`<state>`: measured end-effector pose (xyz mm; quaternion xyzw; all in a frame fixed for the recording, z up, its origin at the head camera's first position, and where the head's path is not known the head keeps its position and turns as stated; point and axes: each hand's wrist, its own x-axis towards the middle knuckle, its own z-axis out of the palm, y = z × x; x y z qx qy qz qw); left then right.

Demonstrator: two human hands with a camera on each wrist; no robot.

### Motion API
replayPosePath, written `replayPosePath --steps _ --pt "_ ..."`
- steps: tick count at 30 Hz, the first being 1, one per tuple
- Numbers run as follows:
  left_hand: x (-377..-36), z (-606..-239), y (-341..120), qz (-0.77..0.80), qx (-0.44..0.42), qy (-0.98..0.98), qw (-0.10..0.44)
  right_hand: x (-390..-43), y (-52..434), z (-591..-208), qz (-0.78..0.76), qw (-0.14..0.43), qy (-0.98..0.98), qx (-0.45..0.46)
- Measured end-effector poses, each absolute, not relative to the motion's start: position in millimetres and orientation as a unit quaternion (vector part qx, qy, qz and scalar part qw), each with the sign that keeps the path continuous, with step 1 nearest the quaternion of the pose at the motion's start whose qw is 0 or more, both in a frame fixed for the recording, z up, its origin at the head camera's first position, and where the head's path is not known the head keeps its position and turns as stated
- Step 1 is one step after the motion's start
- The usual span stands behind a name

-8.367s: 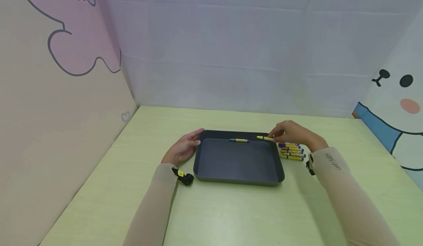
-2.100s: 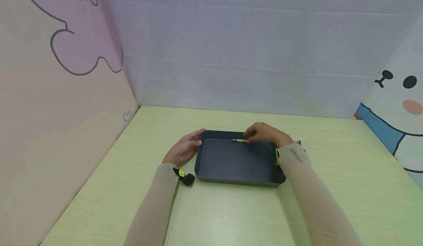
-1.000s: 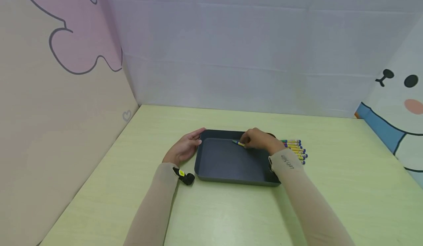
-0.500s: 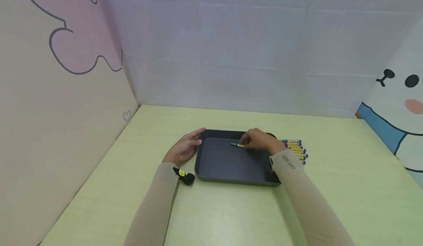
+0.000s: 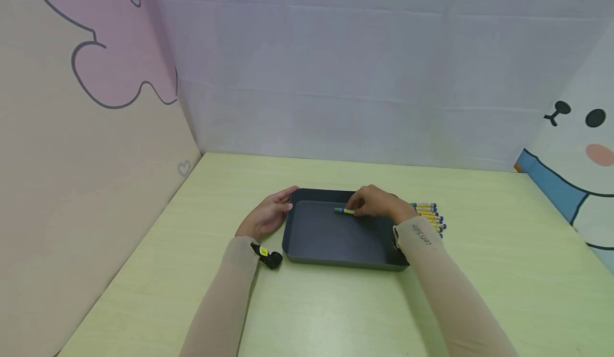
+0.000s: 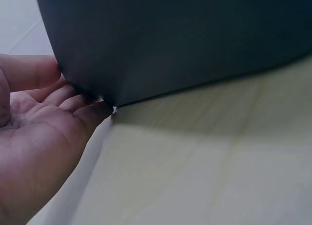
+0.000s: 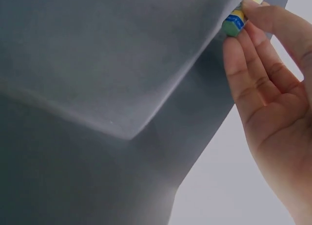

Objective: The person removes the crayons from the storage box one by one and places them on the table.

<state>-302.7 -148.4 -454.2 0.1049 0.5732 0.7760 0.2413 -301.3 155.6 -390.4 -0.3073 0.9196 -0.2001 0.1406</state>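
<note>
Starting left of the dark grey tray (image 5: 336,240): a small black object with a yellow tag (image 5: 267,257) lies on the pale green table (image 5: 336,314), just off the tray's near left corner, beside the left forearm. Left hand (image 5: 266,216) rests against the tray's left wall near its far corner; the left wrist view shows the fingers (image 6: 73,101) lightly bent and touching the outer wall of the tray (image 6: 170,45), palm open, nothing clasped. Inside the tray, close to its far wall and about the middle of it, the right hand (image 5: 376,205) pinches one crayon (image 5: 344,210) by its right end, the crayon lying roughly along the far wall, green tip pointing left. The right wrist view confirms the grasp: the fingertips (image 7: 253,10) close round the crayon (image 7: 239,18), its green end showing, over the tray floor (image 7: 97,64). Whether the crayon touches the floor I cannot tell. Right of the tray, just outside its right wall near the far corner, a row of crayons (image 5: 429,217) lies side by side on the table, partly hidden behind the right wrist.
</note>
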Motion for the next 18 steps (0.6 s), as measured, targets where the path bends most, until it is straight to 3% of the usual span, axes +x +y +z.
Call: replayPosePath --steps 18 --pt "-302 -454 -148 0.778 0.103 0.57 0.242 -297 163 -371 -0.205 0.134 0.912 -0.328"
